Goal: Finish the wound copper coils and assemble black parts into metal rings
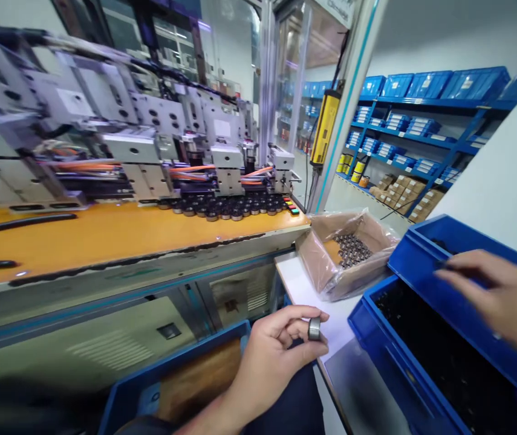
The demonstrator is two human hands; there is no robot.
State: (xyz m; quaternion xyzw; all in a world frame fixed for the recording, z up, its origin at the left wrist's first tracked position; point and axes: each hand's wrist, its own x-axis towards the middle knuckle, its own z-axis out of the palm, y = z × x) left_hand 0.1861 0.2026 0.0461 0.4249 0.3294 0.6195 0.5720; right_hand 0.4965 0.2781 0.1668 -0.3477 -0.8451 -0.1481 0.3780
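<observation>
Left hand [271, 356] pinches a metal ring [314, 329] between thumb and fingertips, rim toward the camera. Box of rings [351, 251] at 1 o'clock. Right hand [498, 299], blurred with its grip unclear, at 3 o'clock over the blue bin [421, 266].

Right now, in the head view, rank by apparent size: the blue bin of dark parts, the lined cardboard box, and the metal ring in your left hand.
1. Blue bin, close to the camera.
2. Cardboard box, farther off, so that gap is unsure.
3. Metal ring in the left hand, clearly smallest.
</observation>
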